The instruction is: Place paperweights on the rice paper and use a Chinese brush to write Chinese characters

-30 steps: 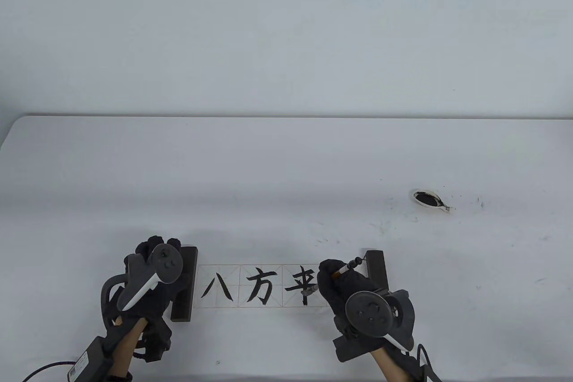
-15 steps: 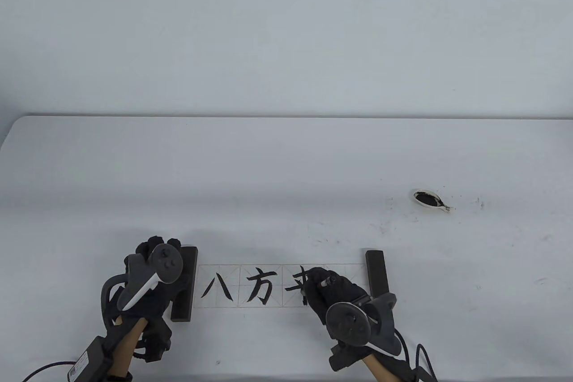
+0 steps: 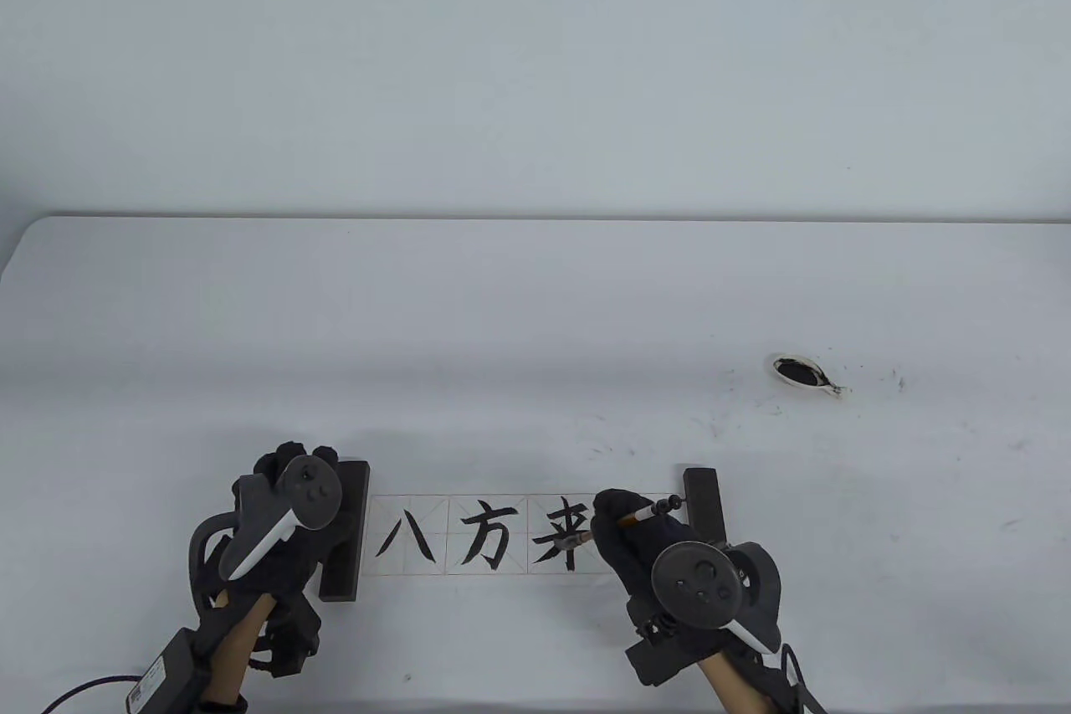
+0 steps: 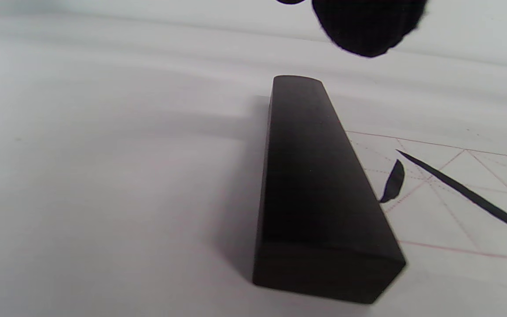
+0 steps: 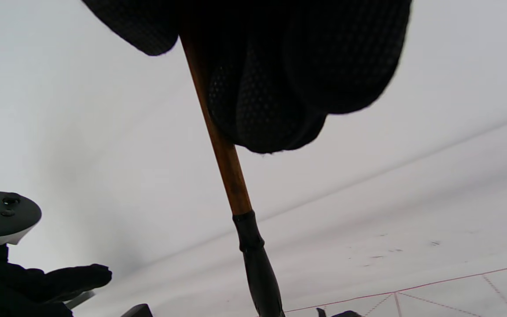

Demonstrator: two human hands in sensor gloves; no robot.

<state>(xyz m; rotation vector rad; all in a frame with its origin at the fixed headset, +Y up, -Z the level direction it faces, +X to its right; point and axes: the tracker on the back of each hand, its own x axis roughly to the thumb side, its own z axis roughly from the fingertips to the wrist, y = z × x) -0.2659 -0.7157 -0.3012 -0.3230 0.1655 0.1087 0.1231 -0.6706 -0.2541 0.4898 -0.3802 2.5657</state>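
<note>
Since half a second earlier, right hand (image 3: pixel 640 534) had shifted rightward off the third character, fingers pinching the brush (image 3: pixel 611 524), tip on the rice paper (image 3: pixel 494 534). Left hand (image 3: pixel 284 513) lay flat and relaxed, unmoved, on the left paperweight (image 3: pixel 345 530); right paperweight (image 3: pixel 703 500) stayed put.

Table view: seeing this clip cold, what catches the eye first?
The bold black brush-written characters on the gridded white rice paper strip near the table's front edge stand out first. A dark rectangular block paperweight pins each end; the left hand rests on the left one, while the right hand grips the brown-handled Chinese brush at the third character. Farther right sits a small white ink dish.
</note>
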